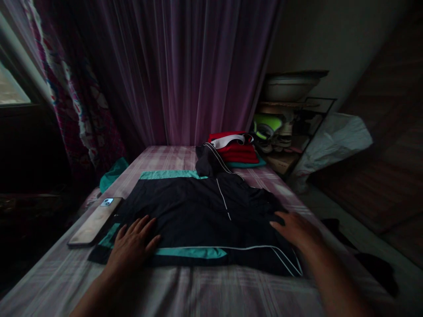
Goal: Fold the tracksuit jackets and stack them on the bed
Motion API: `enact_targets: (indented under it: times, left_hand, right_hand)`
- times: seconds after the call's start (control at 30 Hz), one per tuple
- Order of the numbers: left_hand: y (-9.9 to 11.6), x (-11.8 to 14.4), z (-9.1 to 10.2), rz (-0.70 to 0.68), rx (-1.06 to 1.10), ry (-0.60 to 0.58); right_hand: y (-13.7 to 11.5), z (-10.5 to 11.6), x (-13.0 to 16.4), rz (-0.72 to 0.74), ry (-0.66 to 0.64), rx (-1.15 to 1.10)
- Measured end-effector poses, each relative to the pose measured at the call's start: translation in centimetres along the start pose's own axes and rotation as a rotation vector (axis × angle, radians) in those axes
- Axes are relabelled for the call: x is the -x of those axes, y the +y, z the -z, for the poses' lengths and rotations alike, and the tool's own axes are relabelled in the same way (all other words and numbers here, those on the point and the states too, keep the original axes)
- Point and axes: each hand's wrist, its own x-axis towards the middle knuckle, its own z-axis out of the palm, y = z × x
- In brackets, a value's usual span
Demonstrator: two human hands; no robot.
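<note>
Jacket (188, 202), dark with teal panels and white piping, lies spread nearly flat on a checked cloth (185, 293), right in front of the person. Laid out wide like this, most of its surface is within reach of both hands, and the pale piping makes its edges easy to follow in dim light.

The left hand (134, 240) rests palm down near the jacket's left end, fingers spread and gripping nothing; this broad contact probably steadies or smooths the fabric. The right hand (292, 226) lies at the opposite end, thumb apart from the forefinger and not visibly pinching anything, though its other fingers are partly hidden. With one hand at each end, the jacket is likely kept from sliding or bunching.

One dark sleeve (211, 160) points away from the person, toward a pile of folded clothes (238, 152), red above teal; whether it leans on the pile is hard to tell. The pile sits at the far end, seemingly out of the hands' way. A phone (95, 222) lies back up just beside the jacket's left end, perhaps put at the side to leave the middle for the jacket.
</note>
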Motion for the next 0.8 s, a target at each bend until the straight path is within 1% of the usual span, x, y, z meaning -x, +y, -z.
enact_targets:
  times: [0.07,0.1,0.13,0.2,0.27,0.3,0.37,0.4,0.47,0.57,0.6,0.67,0.8]
  left_hand:
    - [0.0,-0.8,1.0,-0.008,0.016,-0.016]
    - [0.1,-1.4,1.6,-0.01,0.023,-0.025]
    - [0.4,-2.1,2.3,-0.012,0.028,-0.026]
    - [1.3,-3.8,3.2,-0.024,0.033,0.004]
    - [2.7,-5.4,3.4,-0.054,0.04,0.049]
    - [3.4,-6.1,3.1,-0.078,0.045,0.066]
    - [4.5,-7.3,1.8,-0.125,0.055,0.068]
    - [4.9,-7.6,1.0,-0.139,0.057,0.052]
    - [5.3,-8.0,-0.6,-0.145,0.059,0.005]
    - [5.0,-7.8,-2.3,-0.139,0.061,-0.015]
    - [4.9,-7.8,-2.6,-0.145,0.061,-0.002]
    - [4.6,-7.6,-2.8,-0.156,0.061,0.019]
    - [4.6,-7.5,-2.6,-0.152,0.065,0.005]
  right_hand:
    - [-1.4,1.4,-0.4,0.045,0.119,0.046]
    - [-2.6,2.1,-0.7,0.09,0.174,0.054]
    - [-4.0,2.7,-0.9,0.146,0.215,0.049]
    - [-7.7,3.3,-1.1,0.27,0.246,0.011]
    - [-11.8,3.0,-0.7,0.398,0.203,-0.055]
    - [-13.8,2.5,-0.4,0.465,0.168,-0.092]
    - [-17.0,1.2,0.4,0.597,0.092,-0.152]
    - [-18.0,0.4,0.7,0.646,0.049,-0.169]
    - [-19.1,-1.1,0.9,0.678,-0.053,-0.174]
    - [-18.9,-2.9,0.7,0.613,-0.187,-0.159]
    - [-18.6,-3.3,0.6,0.595,-0.202,-0.161]
    - [-18.2,-3.8,0.6,0.586,-0.193,-0.171]
    - [-18.1,-3.8,0.6,0.575,-0.165,-0.183]
